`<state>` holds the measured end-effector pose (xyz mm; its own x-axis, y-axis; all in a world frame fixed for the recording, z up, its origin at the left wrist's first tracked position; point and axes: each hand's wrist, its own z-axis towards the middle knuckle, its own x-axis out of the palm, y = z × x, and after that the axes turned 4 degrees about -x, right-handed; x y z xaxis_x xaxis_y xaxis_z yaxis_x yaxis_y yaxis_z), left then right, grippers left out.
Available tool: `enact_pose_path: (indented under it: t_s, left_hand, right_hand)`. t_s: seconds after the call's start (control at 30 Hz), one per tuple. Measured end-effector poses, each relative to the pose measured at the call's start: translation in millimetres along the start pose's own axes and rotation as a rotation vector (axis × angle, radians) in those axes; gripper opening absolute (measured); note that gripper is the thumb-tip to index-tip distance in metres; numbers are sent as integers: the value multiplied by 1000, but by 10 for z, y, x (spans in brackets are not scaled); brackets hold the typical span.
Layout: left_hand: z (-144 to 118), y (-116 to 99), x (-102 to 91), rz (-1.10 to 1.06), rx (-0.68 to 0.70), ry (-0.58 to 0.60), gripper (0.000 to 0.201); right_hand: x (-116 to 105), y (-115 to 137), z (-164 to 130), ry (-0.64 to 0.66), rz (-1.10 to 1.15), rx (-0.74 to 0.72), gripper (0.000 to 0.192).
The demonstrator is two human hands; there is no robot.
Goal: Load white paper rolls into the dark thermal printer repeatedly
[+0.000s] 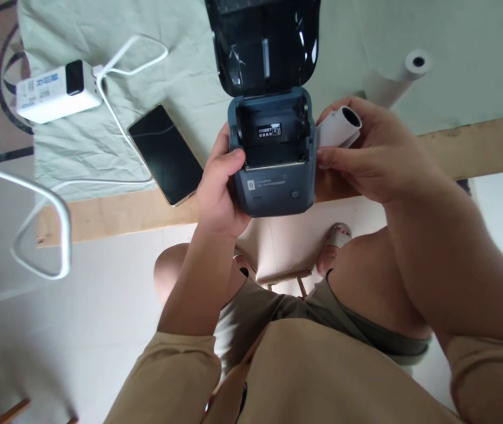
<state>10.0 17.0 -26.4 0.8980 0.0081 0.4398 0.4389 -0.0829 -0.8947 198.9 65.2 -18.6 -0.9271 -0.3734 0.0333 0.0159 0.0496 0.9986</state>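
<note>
A dark blue label printer [273,188] is held over the table's front edge, its black glossy lid [269,47] swung up and back. My left hand [222,182] grips the printer's left side, thumb on the near rim of the bay. Inside, the paper bay [271,144] has no roll, and a small printed label shows on its floor. My right hand [366,150] holds a small white paper roll [335,128] by fingers and thumb, close against the printer's right side. The roll's dark core opening faces up and right.
A second white roll [399,79] lies at the back right on the pale green cloth [181,53]. To the left are a phone [167,156] and a white power bank [59,91] with a white cable [114,106]. A wooden table edge [101,221] runs in front.
</note>
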Motion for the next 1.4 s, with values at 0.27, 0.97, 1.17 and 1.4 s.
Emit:
enact_pose_path:
  t_s: [0.27, 0.97, 1.17, 1.4]
  left_hand:
    - [-2, 16, -24, -128, 33, 31, 33]
    - [-86, -59, 178, -59, 9, 20, 35]
    - [-30, 49, 84, -28, 79, 51, 42]
    - [-23, 54, 83, 17, 72, 36, 39]
  right_hand:
    - [20, -20, 10, -77, 34, -93, 43]
    - [217, 279, -162, -176, -1048, -730, 21]
    - [240, 264, -100, -66, -929, -660, 11]
    - [278, 328, -171, -198, -959, -688, 13]
